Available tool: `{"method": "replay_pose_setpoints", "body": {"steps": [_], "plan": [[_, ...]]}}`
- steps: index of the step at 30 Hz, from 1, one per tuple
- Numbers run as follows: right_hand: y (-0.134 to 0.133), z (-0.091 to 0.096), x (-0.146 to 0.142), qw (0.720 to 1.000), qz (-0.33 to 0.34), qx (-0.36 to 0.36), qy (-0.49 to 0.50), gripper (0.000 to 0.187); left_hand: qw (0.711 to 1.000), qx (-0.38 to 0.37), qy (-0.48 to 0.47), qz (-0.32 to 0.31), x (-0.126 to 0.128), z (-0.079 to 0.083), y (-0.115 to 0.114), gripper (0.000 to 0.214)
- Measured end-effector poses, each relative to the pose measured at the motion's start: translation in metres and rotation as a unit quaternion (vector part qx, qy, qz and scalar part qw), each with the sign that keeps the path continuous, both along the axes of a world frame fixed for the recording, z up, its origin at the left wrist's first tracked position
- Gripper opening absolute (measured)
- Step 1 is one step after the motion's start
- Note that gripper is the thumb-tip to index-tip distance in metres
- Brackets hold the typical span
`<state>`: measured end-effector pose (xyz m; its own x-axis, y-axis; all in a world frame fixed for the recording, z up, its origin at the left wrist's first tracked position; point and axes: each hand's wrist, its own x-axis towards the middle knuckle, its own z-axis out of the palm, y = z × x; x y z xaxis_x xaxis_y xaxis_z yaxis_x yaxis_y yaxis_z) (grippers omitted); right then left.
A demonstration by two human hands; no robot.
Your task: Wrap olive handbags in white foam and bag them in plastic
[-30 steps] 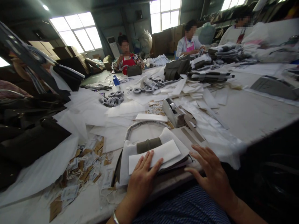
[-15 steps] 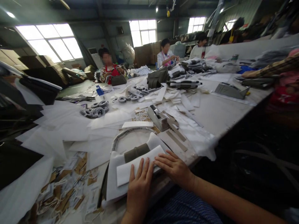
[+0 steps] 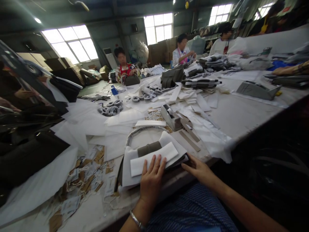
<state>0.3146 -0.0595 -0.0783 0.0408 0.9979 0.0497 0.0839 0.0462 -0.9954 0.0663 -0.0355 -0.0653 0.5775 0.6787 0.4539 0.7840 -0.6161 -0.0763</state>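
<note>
My left hand (image 3: 151,179) lies flat, fingers stretched, on a white folded strip (image 3: 152,158) atop a grey bag (image 3: 147,149) wrapped in white paper at the table's near edge. My right hand (image 3: 198,168) rests at the bag's right corner, its fingers extended and touching the edge of the white wrapping. The bag's curved grey handle (image 3: 142,130) arches behind it.
A grey tape dispenser (image 3: 171,117) stands just beyond the bag. Loose white sheets, paper tags (image 3: 90,175) and rolls of tape (image 3: 111,107) cover the table (image 3: 241,112). Dark bags (image 3: 31,154) pile up at left. Other people work at the far end.
My right hand slid from beside the bag onto it, then back to its right corner. My left hand stayed flat on the white strip. The view swung right, then partly back.
</note>
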Motion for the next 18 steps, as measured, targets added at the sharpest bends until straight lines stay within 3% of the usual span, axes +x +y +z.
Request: {"method": "replay_pose_setpoints", "body": {"steps": [4,12,18], "plan": [[0.007,0.028,-0.009,0.993,0.066,-0.085,0.054,0.041,1.0,0.022,-0.022,0.0,-0.008,0.0,-0.003,0.055],[0.009,0.06,-0.06,0.965,0.03,-0.067,0.25,0.036,0.995,0.062,-0.049,0.054,-0.021,-0.003,-0.009,0.061],[0.018,0.09,-0.084,0.94,-0.013,-0.103,0.326,0.045,0.989,0.089,-0.096,0.075,-0.022,0.0,-0.001,0.075]]}}
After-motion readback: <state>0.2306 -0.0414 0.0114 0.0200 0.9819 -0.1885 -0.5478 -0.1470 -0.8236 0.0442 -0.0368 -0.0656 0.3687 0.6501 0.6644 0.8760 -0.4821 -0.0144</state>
